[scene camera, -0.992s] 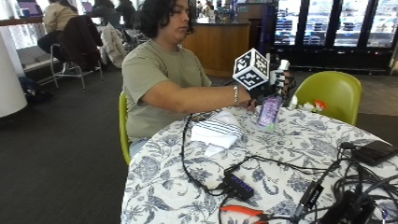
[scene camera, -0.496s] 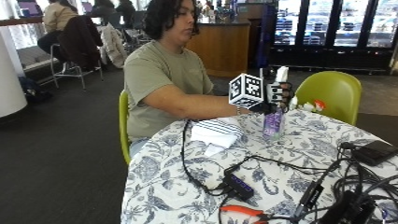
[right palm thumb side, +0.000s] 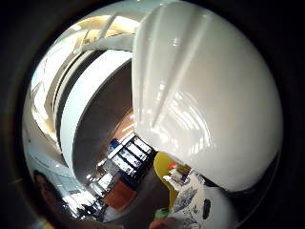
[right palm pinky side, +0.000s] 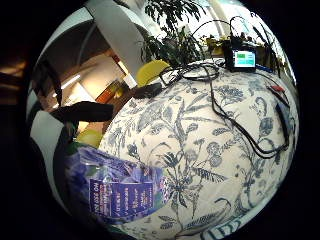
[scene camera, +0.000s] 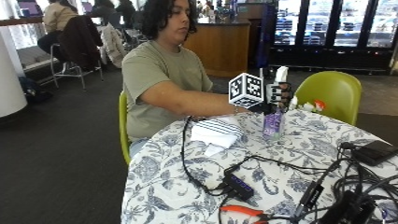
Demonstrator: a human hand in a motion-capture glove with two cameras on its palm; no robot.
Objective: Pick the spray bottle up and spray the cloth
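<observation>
The round bench [scene camera: 187, 205], covered in a blue floral print, carries everything here. A person sits at its far side with the gloved right hand [scene camera: 278, 92] reached out over it. Well in front of the person a tangle of black cables [scene camera: 205, 172] runs across the print to a small hub [scene camera: 238, 185]. The cloth [scene camera: 214, 132], folded, white with dark stripes, lies on the bench just beside the person's forearm and near the bottle. The spray bottle [scene camera: 273, 122] stands upright on the bench — a clear body with a purple label and a white trigger head [right palm thumb side: 205, 90], which fills the thumb-side palm view, so the head sits right against the palm. The gloved fingers are curled round the neck and head, clamped on the bottle while its base appears to rest on the print. It should handle as a light, stiff plastic thing, smooth and a little slippery on the label, top-heavy if the liquid is low — though the level cannot be read. The narrow neck under the trigger looks the best place to hold, since it leaves a finger free for the lever, and the nozzle must point toward the cloth before squeezing.
</observation>
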